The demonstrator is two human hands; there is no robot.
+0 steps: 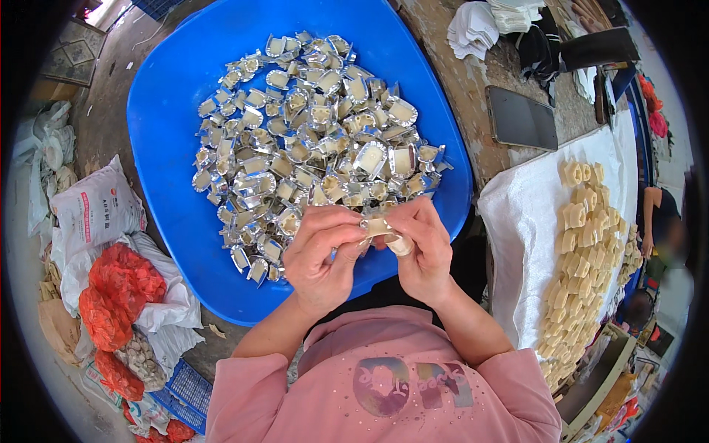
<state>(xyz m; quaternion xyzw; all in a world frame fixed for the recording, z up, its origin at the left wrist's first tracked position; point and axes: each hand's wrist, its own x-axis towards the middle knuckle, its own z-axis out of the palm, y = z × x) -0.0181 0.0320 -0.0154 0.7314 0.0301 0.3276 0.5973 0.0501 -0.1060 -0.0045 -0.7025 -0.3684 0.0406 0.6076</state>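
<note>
My left hand (319, 249) and my right hand (421, 247) meet above the near rim of a large blue tray (166, 111). Together they pinch one small cream-coloured plastic piece (380, 227) that has a shiny silver edge. Both sets of fingers are closed on it. Just beyond my hands the tray carries a heap of several similar silver-coated pieces (310, 140). My pink sleeves come in from the bottom.
To the right a white cloth (517, 221) carries rows of cream pieces (583, 258). A dark phone (521, 118) and folded white cloths (474, 28) lie on the worn bench behind it. Sacks and red mesh bags (122, 288) are piled at the left. Another person (661, 221) is at the far right.
</note>
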